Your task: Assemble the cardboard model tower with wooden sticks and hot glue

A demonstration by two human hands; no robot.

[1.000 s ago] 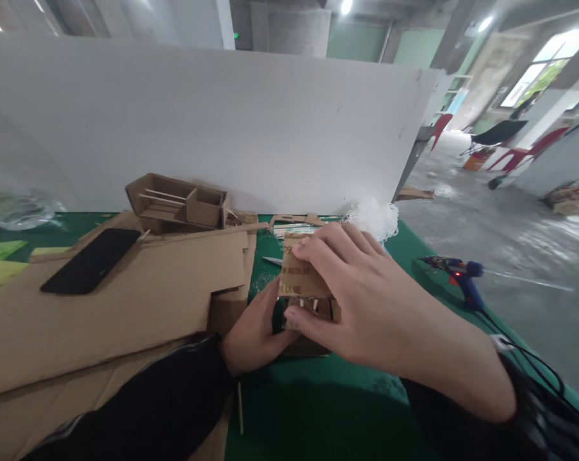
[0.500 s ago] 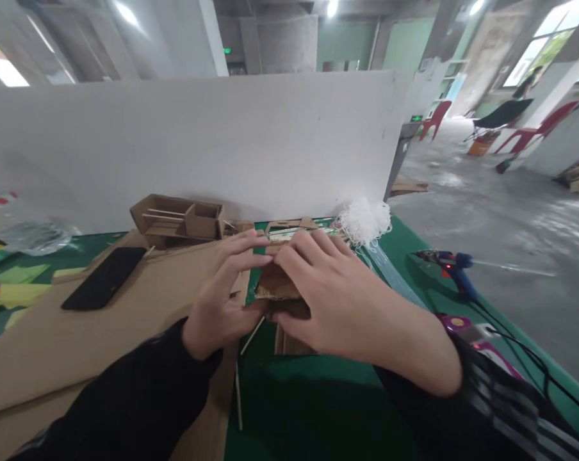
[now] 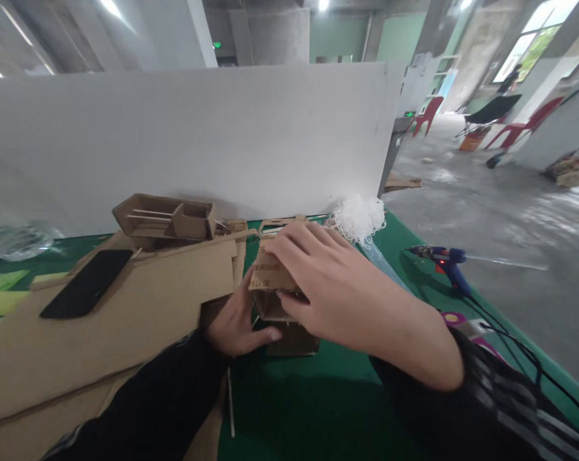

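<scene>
A small cardboard box (image 3: 273, 272) with printed lettering on its upper face sits in front of me, its hollow end facing my way. My right hand (image 3: 318, 275) is closed over its top and right side, the thumb at the edge of the opening. Against the left side lies my left hand (image 3: 239, 323), fingers partly hidden behind the wall and thumb stretched across the front, below the opening. Under that thumb a darker cardboard piece (image 3: 294, 340) juts toward me. Both hands hide much of the box.
Flat cardboard sheets (image 3: 164, 282) carry a black phone (image 3: 88, 282) on the left. Behind stands a divided cardboard tray (image 3: 167, 218) by a white panel (image 3: 198, 134). Tangled white strands (image 3: 359, 218) and a blue glue gun (image 3: 446, 259) with a cable lie right. A thin stick (image 3: 230, 403) lies in front.
My left hand has moved down from the box's upper edge to its lower left side. The printed top now shows, and the box looks tilted differently. My right hand keeps its grip.
</scene>
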